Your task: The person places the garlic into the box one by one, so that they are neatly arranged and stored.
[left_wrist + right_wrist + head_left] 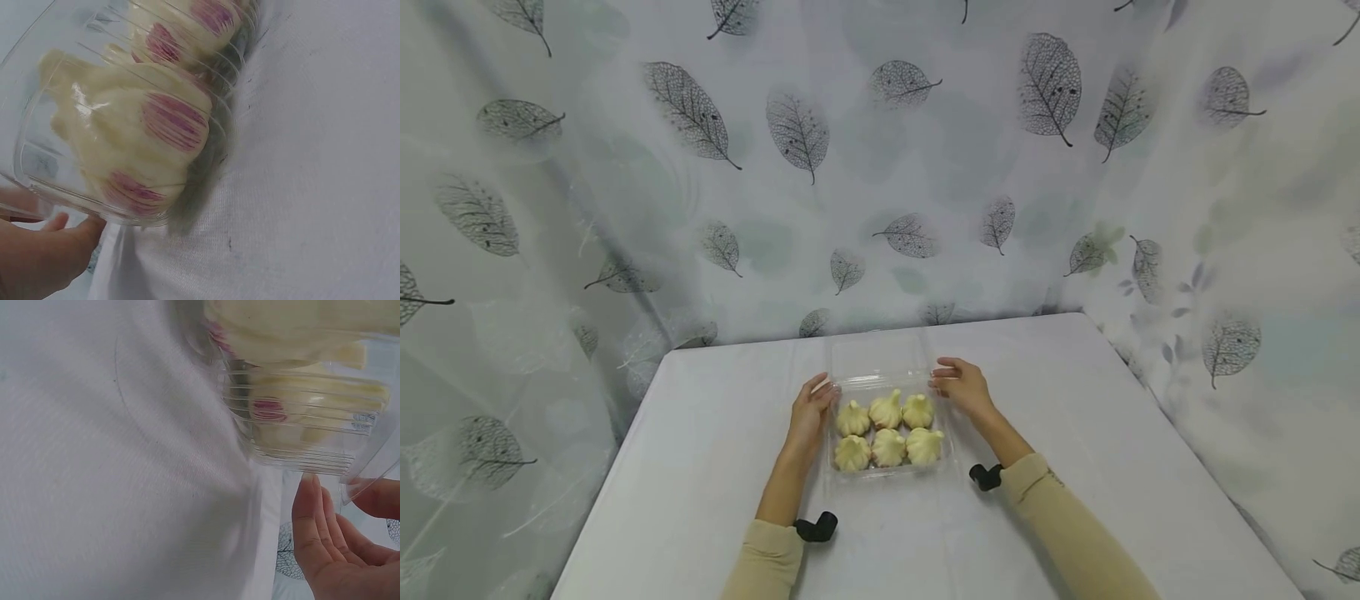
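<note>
A clear plastic clamshell box (887, 473) rests on the table with its lid (880, 357) opened out toward the far side. Inside sit several garlic bulbs (889, 448) in two rows, pale yellow, with purple-red streaks showing in the wrist views. My left hand (808, 412) is at the box's far left corner, fingers relaxed and fingertips right by the hinge side. At the opposite corner is my right hand (964, 387), its fingers loosely extended. In the right wrist view the fingertips (307, 487) meet the ribbed wall, with the thumb beside the lid edge.
A white cloth covers the table (715, 475). Leaf-patterned curtains (880, 167) hang behind it and along both sides. Each wrist carries a small black camera mount (816, 527) near the sleeve cuff.
</note>
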Tool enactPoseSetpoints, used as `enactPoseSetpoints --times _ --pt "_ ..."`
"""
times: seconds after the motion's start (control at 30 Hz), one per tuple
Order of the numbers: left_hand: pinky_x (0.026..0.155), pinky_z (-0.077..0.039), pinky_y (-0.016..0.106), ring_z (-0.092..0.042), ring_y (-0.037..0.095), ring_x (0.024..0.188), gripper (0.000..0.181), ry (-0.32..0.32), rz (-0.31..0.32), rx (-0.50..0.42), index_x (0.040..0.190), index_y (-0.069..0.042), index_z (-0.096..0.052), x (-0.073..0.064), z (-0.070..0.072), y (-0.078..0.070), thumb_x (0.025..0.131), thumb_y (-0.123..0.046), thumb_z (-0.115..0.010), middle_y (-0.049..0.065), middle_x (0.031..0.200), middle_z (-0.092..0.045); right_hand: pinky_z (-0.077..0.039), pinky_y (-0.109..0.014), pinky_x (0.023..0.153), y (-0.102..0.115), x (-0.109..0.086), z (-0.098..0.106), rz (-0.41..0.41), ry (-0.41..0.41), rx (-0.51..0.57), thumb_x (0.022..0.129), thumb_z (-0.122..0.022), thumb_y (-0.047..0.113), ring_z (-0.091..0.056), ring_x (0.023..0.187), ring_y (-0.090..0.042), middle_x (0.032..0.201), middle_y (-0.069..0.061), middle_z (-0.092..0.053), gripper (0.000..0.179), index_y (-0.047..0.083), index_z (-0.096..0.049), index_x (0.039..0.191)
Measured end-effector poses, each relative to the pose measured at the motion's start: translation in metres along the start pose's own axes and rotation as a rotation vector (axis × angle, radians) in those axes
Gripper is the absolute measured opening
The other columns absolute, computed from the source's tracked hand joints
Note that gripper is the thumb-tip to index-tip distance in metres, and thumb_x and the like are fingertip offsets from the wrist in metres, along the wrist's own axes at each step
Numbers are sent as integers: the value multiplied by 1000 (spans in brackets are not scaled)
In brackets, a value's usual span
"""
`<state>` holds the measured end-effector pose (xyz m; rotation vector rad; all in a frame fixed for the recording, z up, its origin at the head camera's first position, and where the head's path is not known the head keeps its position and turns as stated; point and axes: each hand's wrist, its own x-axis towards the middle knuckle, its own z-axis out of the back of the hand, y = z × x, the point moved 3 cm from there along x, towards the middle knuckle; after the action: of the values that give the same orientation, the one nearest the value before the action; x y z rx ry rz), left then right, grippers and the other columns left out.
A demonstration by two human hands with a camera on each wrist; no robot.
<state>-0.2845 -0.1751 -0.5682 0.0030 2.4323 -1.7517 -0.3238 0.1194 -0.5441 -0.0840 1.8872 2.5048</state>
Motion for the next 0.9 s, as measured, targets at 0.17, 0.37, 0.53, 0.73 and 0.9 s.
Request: enactPoseSetpoints --times 0.17,0.37,0.53,0.73,0.9 --pt "127 -33 39 -40 42 147 52 2 -12 -29 159 2 -31 -1 -1 -2 108 4 -43 34 156 -36 -66 -39 89 0 1 -1 -6 -25 47 96 -72 0 -72 110 -36 127 -26 -68 52 -5 -54 144" --pt "126 -35 39 -42 42 146 51 -8 -23 -41 158 2 -32 -2 -1 -2 108 5 -42 34 155 -38 -66 -42 89 0 2 -1 -18 -44 91 94 -73 -2 -73 106 -37 124 -25 -70 51 -4 -56 142" --pt "127 -34 39 -41 41 146 48 0 -38 -59 157 1 -33 -5 -2 -3 109 4 -39 33 156 -37 -66 -40 88 0 1 -1 -34 -42 116 95 -73 -1 -74 105 -33 123 -24 -70 49 -3 -56 141" --pt "126 -36 42 -43 43 143 43 -18 -65 -116 152 3 -38 -4 -2 -1 109 5 -41 34 152 -41 -64 -28 80 0 0 0 -38 -35 164 94 -74 -2 -73 106 -31 125 -24 -69 47 -3 -56 138" --pt "125 -38 39 -44 42 143 41 -19 -78 -151 149 3 -39 -4 -2 1 109 7 -41 34 151 -42 -65 -34 85 -1 -1 0 -32 -33 174 95 -74 -1 -74 105 -30 125 -24 -69 45 -4 -55 136"
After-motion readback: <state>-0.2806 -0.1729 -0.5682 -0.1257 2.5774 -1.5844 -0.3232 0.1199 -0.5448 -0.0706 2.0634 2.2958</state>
